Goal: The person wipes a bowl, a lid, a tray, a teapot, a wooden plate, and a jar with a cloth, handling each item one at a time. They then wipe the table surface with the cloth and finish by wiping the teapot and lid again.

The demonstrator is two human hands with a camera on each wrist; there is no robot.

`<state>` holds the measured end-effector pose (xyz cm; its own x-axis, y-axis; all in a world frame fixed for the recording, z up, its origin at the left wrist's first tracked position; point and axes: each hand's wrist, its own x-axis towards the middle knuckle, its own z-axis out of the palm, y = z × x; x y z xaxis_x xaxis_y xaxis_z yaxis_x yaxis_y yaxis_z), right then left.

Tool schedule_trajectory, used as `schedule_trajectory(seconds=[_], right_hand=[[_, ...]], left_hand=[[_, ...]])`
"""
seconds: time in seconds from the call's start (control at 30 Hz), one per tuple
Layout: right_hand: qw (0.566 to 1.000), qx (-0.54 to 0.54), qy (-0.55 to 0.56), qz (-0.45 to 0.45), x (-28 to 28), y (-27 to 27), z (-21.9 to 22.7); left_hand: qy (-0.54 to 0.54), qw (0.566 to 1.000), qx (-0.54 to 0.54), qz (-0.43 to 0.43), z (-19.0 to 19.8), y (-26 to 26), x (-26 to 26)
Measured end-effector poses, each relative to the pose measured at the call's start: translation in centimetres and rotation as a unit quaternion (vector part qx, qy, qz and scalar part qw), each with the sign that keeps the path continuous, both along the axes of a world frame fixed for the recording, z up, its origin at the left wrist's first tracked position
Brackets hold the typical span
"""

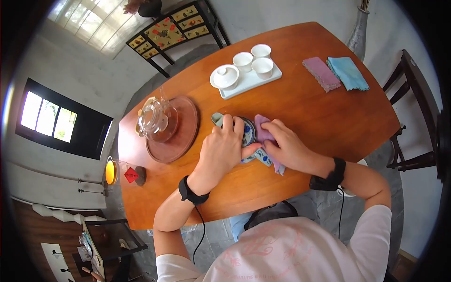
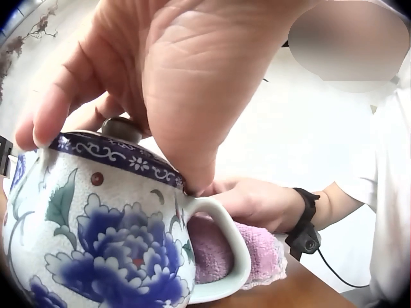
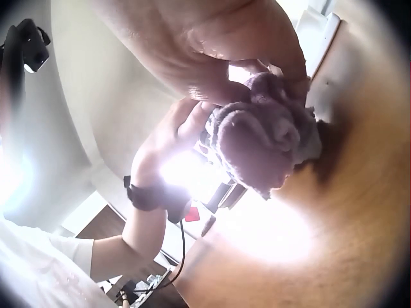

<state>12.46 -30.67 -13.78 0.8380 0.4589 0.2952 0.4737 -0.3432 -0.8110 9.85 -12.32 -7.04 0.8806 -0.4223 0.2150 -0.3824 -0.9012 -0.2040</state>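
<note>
A white teapot with blue flowers (image 2: pixel 128 250) stands near the middle of the wooden table. My left hand (image 1: pixel 220 148) reaches over its top, fingers on the far side of the rim and thumb near the handle (image 2: pixel 239 247). Beneath that palm shows the dark lid knob (image 2: pixel 122 129). In my right hand (image 1: pixel 290 146), a bunched purple towel (image 3: pixel 257 144) is pinched and pressed against the teapot's side. Seen from the left wrist, the towel lies behind the handle. My left hand hides much of the lid in the head view.
Toward the back, a white tray (image 1: pixel 230 93) bears a lidded bowl (image 1: pixel 225 77) and several white cups. To the left, a glass teapot (image 1: pixel 159 120) sits on a round brown tray (image 1: pixel 189 113). A folded pink cloth (image 1: pixel 321 73) and blue cloth (image 1: pixel 348 73) lie at the back right.
</note>
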Motion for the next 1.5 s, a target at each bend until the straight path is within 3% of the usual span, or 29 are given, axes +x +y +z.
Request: schedule_trajectory(seconds=[0.1, 0.2, 0.23, 0.27, 0.37, 0.4, 0.5, 0.57, 0.6, 0.67, 0.77, 0.87, 0.9, 0.93, 1.0, 1.03, 1.13, 1.2, 1.23, 1.27, 1.3, 1.33, 1.4, 1.47, 1.5], right_hand=[[0.993, 0.082, -0.070, 0.041, 1.2, 0.9, 1.0], [0.992, 0.097, -0.053, 0.066, 5.2, 2.7, -2.7], [0.970, 0.183, 0.108, 0.120, 6.1, 3.2, -2.9], [0.970, 0.184, 0.104, 0.122, 6.2, 2.9, -3.3], [0.999, -0.023, 0.035, 0.011, 3.1, 1.5, -0.9], [0.999, -0.006, -0.035, 0.009, 1.7, 1.0, -0.5], [0.996, 0.056, -0.067, 0.024, 1.9, 1.5, 1.1], [0.989, 0.118, -0.028, 0.084, 4.9, 2.6, 0.5], [0.967, 0.131, 0.155, 0.154, 5.8, 3.1, 1.5], [0.921, 0.118, 0.313, 0.199, 7.7, 4.3, 1.3], [0.904, 0.110, 0.356, 0.210, 8.7, 4.8, 0.0], [0.934, 0.099, 0.311, 0.142, 7.8, 3.1, -1.8], [0.951, 0.010, 0.288, 0.110, 6.7, 1.8, -0.8], [0.968, -0.016, 0.240, 0.069, 5.0, 1.0, 0.0], [0.999, -0.012, 0.031, 0.026, 1.4, 0.1, 0.1], [0.999, 0.046, -0.004, -0.012, 0.0, 0.4, 0.6], [0.998, 0.051, -0.038, 0.012, 0.1, 0.1, 1.7], [0.999, 0.033, -0.032, 0.020, 1.7, -0.6, 0.6], [0.994, 0.090, 0.055, 0.009, 2.3, -0.9, 0.1], [0.979, 0.147, 0.140, -0.003, 2.8, -1.1, -0.3], [0.955, 0.193, 0.224, -0.002, 2.9, -1.3, 0.5], [0.955, 0.193, 0.225, -0.001, 2.9, -1.6, 0.9], [0.949, 0.217, 0.230, -0.008, 2.8, -2.0, 1.5], [0.947, 0.215, 0.236, -0.011, 2.7, -2.5, 1.7], [0.946, 0.212, 0.246, -0.013, 2.9, -2.8, 1.9]], left_hand=[[-0.010, 1.000, -0.020, -0.012, -0.2, 0.1, 0.0], [-0.018, 0.999, -0.030, -0.005, -0.6, -0.1, 0.1], [-0.008, 0.999, -0.038, 0.006, -0.7, -0.2, 0.1], [-0.012, 0.999, -0.036, 0.007, -0.6, -0.3, 0.0], [-0.032, 0.999, -0.019, 0.014, -0.8, -0.4, 0.0], [-0.034, 0.999, -0.019, 0.017, -0.9, -0.3, 0.0], [-0.023, 0.999, -0.026, 0.015, -1.1, -0.4, 0.0], [-0.033, 0.999, -0.024, 0.007, -1.2, -0.4, 0.1], [-0.033, 0.999, -0.024, 0.007, -1.3, -0.3, 0.0], [-0.026, 0.999, -0.024, 0.014, -1.4, -0.3, 0.0], [-0.045, 0.998, -0.032, 0.019, -1.5, -0.3, -0.1], [-0.016, 0.999, -0.017, 0.036, -1.2, -0.5, -0.1], [-0.014, 0.999, -0.018, 0.037, -1.1, -0.5, -0.2], [-0.013, 0.999, -0.014, 0.040, -1.0, -0.5, -0.1], [-0.006, 0.999, -0.014, 0.040, -1.1, -0.6, -0.1], [-0.011, 0.999, -0.017, 0.034, -1.1, -0.5, 0.0], [0.034, 0.998, -0.037, 0.041, 0.1, -0.2, -0.2], [0.073, 0.991, -0.106, 0.020, 2.0, 0.8, -0.5], [0.197, 0.969, -0.118, 0.088, 4.2, 0.6, -0.6], [0.200, 0.969, -0.118, 0.089, 4.3, 1.1, -0.5], [0.174, 0.979, -0.105, 0.022, 4.5, 1.6, -0.4], [0.147, 0.984, -0.091, -0.044, 4.6, 1.9, -0.2], [0.191, 0.976, -0.089, -0.062, 4.2, 2.2, 0.8], [0.181, 0.957, -0.038, -0.223, 2.7, 3.0, 2.4], [0.182, 0.957, -0.038, -0.222, 2.8, 2.9, 2.5]])
